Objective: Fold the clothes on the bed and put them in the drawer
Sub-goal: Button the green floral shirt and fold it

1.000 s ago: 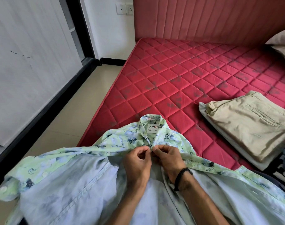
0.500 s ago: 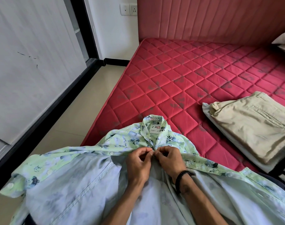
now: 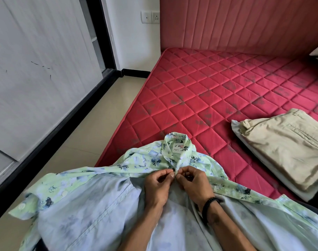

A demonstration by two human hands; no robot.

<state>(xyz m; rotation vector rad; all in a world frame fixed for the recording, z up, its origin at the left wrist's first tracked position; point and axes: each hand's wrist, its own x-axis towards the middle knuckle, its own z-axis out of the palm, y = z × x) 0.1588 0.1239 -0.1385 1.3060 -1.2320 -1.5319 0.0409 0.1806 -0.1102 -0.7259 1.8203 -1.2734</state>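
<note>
While both hands [image 3: 175, 182] pinch the shirt [image 3: 100, 205], folded trousers [image 3: 288, 147] lie nearby

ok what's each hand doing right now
Left hand: pinching the floral shirt placket just below the collar.
Right hand: pinching the opposite placket edge.

Left hand [image 3: 157, 185], right hand [image 3: 194, 183] pinch shirt [image 3: 93, 211] placket.

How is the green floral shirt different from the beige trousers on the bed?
The green floral shirt is spread open and unfolded; the beige trousers lie folded flat on a stack. The shirt is patterned, the trousers plain. The left hand and right hand pinch the shirt below its collar; nothing touches the trousers. Both lie on the red mattress.
</note>
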